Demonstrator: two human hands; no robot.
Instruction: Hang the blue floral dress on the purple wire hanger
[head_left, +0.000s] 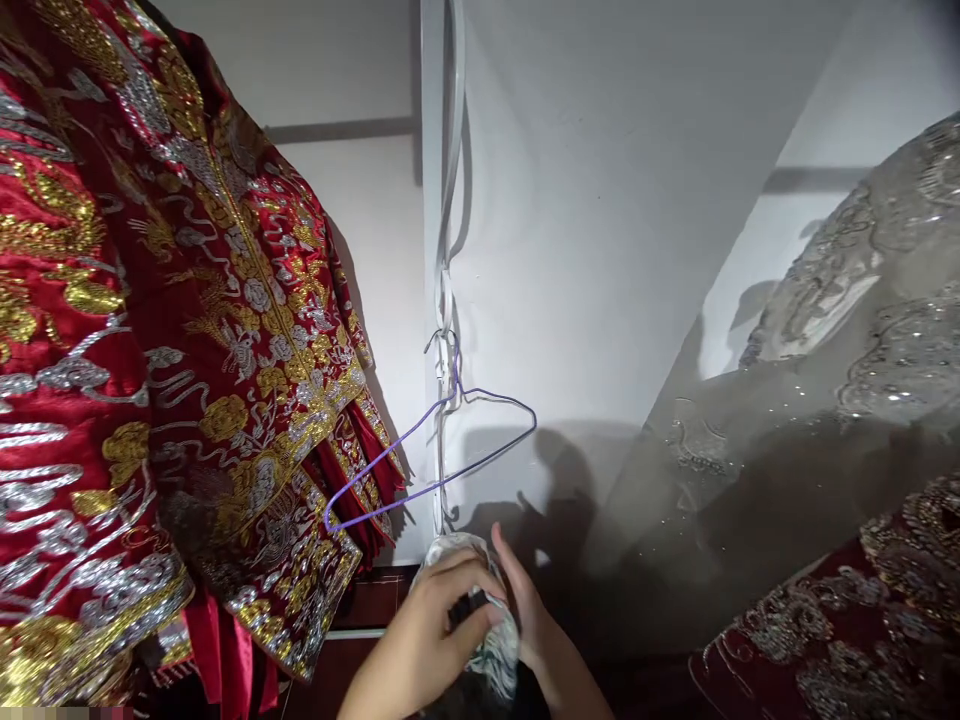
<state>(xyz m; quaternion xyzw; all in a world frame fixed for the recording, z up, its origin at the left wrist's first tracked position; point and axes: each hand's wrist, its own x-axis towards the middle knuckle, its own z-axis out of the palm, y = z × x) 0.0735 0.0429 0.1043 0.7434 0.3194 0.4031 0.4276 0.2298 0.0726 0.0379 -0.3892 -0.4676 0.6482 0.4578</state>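
Here, a bent purple wire hanger point(405, 501) hangs from a white looped strap point(448, 300) on a pale wall. Below the hanger, my left hand point(435, 620) has its grip curled around a bunched white cloth with green markings point(501, 655). My right hand point(531, 615) is against the cloth's far side, one digit upright; I cannot tell whether its grip holds anything. Left of the hanger is a red satin jacket embroidered in gold and silver point(247, 330); right, a sheer, pale beaded garment point(892, 290).

Left grip point(431, 625), right grip point(525, 605) and 2 forearms point(571, 680) are bare.
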